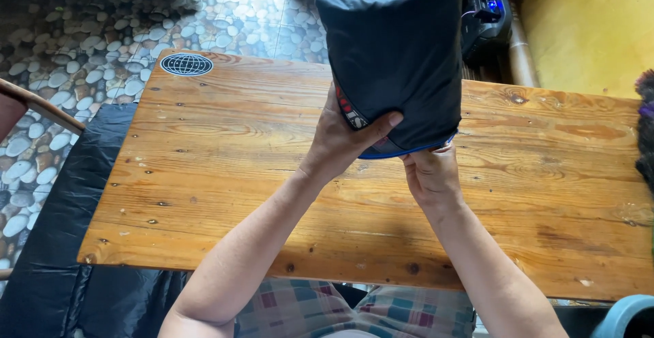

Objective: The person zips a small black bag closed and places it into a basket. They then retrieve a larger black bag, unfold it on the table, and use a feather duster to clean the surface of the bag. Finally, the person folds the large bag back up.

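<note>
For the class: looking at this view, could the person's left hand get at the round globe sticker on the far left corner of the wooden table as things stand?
Probably yes, once it lets go. The left hand now grips the dark folded garment, but the table between it and the globe sticker is bare wood, with nothing in the way.

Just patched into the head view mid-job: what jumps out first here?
The dark folded garment, held up above the middle of the wooden table, fills the upper centre. Both hands have a grip on its lower edge: the left hand with its thumb across the front, the right hand underneath. A round globe sticker marks the table's far left corner.
</note>
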